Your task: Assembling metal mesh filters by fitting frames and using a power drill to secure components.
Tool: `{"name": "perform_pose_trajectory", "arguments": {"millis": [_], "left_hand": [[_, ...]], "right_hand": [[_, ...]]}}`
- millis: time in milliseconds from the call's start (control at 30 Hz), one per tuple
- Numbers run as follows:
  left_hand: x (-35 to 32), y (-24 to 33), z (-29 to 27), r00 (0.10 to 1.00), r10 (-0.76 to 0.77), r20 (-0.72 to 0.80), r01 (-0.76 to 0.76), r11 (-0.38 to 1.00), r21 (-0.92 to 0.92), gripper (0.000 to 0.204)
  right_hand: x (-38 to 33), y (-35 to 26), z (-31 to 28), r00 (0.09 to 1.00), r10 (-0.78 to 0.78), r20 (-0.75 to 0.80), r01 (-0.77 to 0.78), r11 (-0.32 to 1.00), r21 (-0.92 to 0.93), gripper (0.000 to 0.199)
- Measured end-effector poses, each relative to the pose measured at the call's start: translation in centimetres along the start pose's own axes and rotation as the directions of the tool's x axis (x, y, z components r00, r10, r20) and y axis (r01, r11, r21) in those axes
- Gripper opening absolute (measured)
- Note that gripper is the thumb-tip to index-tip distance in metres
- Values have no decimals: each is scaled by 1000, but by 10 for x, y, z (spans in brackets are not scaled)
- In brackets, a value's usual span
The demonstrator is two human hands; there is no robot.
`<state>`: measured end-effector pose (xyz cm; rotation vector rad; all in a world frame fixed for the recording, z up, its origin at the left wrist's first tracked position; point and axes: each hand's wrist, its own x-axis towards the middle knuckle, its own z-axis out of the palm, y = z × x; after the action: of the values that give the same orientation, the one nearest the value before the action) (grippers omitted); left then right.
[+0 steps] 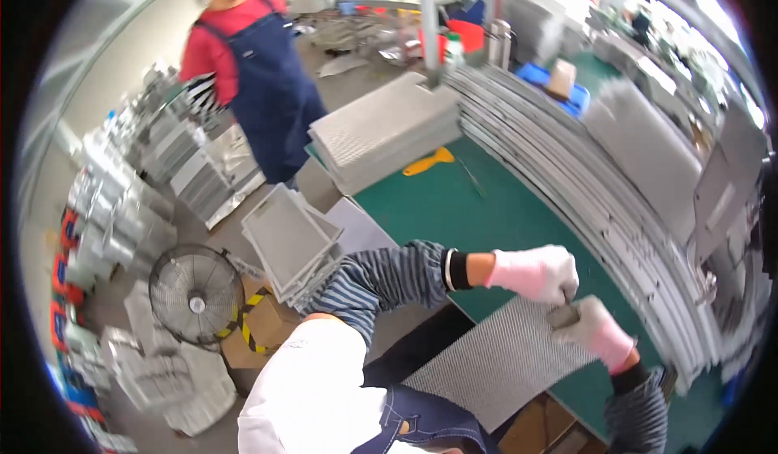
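Lower end of mesh sheet (502, 365) cut off behind person's own clothing; fingertips blurred. Sheet lies at near edge of green surface (462, 203), top corner under both hands. Left hand (539, 273) and right hand (587, 324), pink-gloved, grip clamped on sheet corner. Sheet grey, fine-meshed, flat, rectangular.

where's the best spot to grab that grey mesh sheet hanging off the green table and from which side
Probably its far top edge, from above, where the left hand and right hand pinch it now. The mesh sheet is thin and flat; its near half overhangs the green table, so that edge is also free.
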<state>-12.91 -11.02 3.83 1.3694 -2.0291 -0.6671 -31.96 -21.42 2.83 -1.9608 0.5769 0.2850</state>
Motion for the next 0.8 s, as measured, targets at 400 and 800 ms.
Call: {"name": "perform_pose_trajectory", "arguments": {"millis": [400,800], "left_hand": [[-13,2,-3,992,-121,-29,118,988,-101,15],[5,-31,-14,972,-21,233,20,1000,9,31]], "right_hand": [[2,-37,-1,983,11,182,22,984,-179,28],[-42,-5,-9,990,-43,-135,16,980,-197,27]]}}
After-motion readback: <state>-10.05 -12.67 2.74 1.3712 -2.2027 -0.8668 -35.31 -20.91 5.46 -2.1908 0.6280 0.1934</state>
